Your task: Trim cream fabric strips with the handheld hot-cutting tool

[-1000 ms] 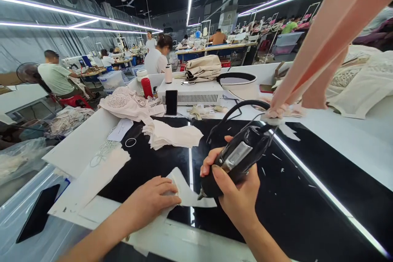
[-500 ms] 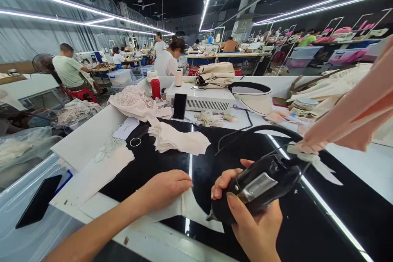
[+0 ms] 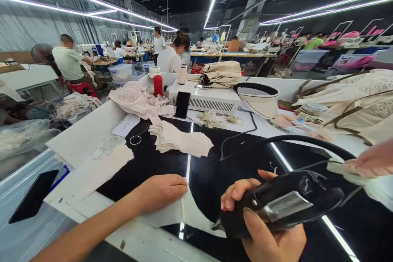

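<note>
My right hand (image 3: 267,221) is wrapped round a black hand-held tool (image 3: 285,204) with a silver plate on its side and a small metal tip. The tip is at the right end of a thin white fabric piece (image 3: 196,213), near the front of the black table surface. Fingers together and curled, my left hand (image 3: 168,190) presses on that piece; a narrow cream strip (image 3: 183,208) runs out from under the fingertips. At the right edge, another person's hand (image 3: 368,161) holds a whitish cloth (image 3: 344,172) near the tool's cable end.
A stack of pale fabric pieces (image 3: 181,139) lies beyond my hands. Behind it are a phone (image 3: 182,104), a white vented box (image 3: 208,100), a red bottle (image 3: 157,86) and a lace garment (image 3: 132,96). A thick black cable (image 3: 294,139) arches on the right.
The tool in my right hand has moved right and slightly down, its tip now at the fabric's edge. The other person's hand has moved right. My left hand stays on the fabric.
</note>
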